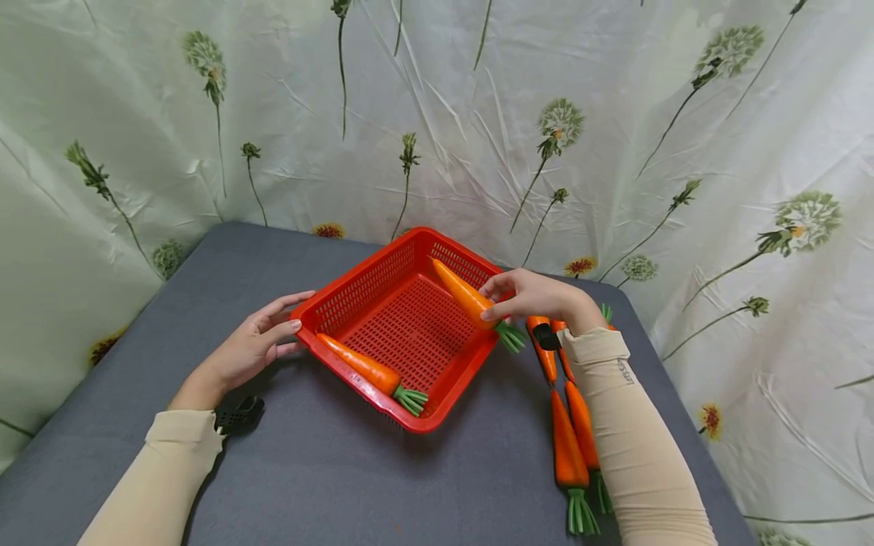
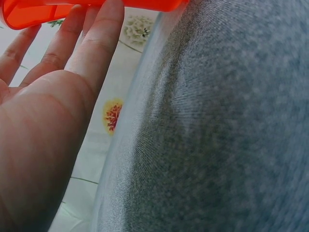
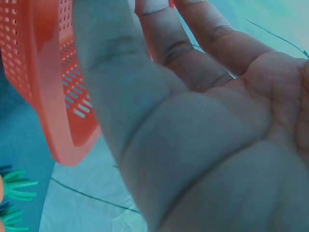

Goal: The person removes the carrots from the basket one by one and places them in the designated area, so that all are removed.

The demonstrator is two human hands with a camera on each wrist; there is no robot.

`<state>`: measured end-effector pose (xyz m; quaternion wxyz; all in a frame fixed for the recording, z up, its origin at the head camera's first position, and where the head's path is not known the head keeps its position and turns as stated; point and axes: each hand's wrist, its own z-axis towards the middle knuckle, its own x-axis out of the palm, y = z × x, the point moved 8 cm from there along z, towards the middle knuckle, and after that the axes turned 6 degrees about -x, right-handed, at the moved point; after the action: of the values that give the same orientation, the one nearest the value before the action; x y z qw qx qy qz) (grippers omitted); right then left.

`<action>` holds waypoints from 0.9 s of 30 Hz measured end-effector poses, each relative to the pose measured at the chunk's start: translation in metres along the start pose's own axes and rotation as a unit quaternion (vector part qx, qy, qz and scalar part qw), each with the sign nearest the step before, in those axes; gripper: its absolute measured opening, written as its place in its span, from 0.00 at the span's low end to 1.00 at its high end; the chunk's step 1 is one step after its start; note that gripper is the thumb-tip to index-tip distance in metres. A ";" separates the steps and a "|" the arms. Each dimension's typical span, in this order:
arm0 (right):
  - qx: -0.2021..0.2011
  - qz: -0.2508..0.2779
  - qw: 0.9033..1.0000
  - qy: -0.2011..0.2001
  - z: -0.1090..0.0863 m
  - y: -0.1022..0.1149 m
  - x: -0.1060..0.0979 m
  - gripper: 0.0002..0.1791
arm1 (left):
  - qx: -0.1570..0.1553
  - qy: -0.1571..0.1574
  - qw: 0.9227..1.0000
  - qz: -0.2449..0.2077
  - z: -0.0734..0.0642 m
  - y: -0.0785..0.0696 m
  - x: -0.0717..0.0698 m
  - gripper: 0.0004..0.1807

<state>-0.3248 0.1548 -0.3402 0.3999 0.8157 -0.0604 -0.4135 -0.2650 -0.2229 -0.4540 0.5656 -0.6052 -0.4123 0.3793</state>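
A red plastic basket (image 1: 410, 326) with perforated walls stands on the grey table, turned cornerwise. My left hand (image 1: 253, 345) rests its fingertips against the basket's left corner, fingers fairly straight; in the left wrist view these fingers (image 2: 96, 43) meet the basket's red edge (image 2: 149, 4). Over the basket's right side, my right hand (image 1: 529, 297) pinches an orange carrot (image 1: 464, 292) near its green top, the tip pointing to the back left. Another carrot (image 1: 365, 365) lies in the basket along its near left wall. The right wrist view shows mostly palm, and the held carrot is hidden there.
Several more carrots (image 1: 568, 451) lie on the table at the right, partly under the right forearm. A floral curtain (image 1: 464, 136) hangs behind the table (image 1: 471, 485). Dark wrist camera mounts (image 1: 239, 415) sit at both wrists.
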 end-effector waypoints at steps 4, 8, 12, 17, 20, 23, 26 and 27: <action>0.003 0.016 1.000 -0.006 -0.008 -0.007 -0.002 0.25 | -0.003 0.001 1.000 -0.001 0.000 0.001 0.000 0.31; 0.007 0.037 0.999 -0.017 -0.017 -0.018 -0.005 0.25 | -0.002 0.000 1.000 -0.001 0.000 0.001 0.000 0.31; 0.018 0.055 0.998 -0.028 -0.027 -0.030 -0.008 0.24 | -0.001 0.000 1.000 -0.003 -0.001 0.001 0.000 0.31; 0.034 0.061 0.997 -0.039 -0.041 -0.043 -0.011 0.25 | 0.000 0.000 1.000 -0.004 -0.001 0.000 -0.001 0.31; 0.037 0.063 0.996 -0.046 -0.050 -0.050 -0.013 0.25 | -0.002 -0.001 1.000 -0.004 -0.001 0.000 -0.001 0.31; 0.042 0.068 0.995 -0.052 -0.060 -0.059 -0.016 0.25 | -0.002 -0.001 1.000 -0.006 -0.001 0.000 -0.001 0.31; 0.050 0.069 0.994 -0.064 -0.072 -0.070 -0.018 0.25 | -0.001 0.001 1.000 -0.009 0.000 0.000 0.000 0.31; 0.052 0.069 0.994 -0.067 -0.076 -0.074 -0.019 0.26 | -0.001 0.001 1.000 -0.008 0.000 0.000 0.000 0.31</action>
<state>-0.2990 0.2581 -0.3545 0.3797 0.7996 -0.1647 -0.4352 -0.2647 -0.2230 -0.4540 0.5684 -0.6025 -0.4172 0.3739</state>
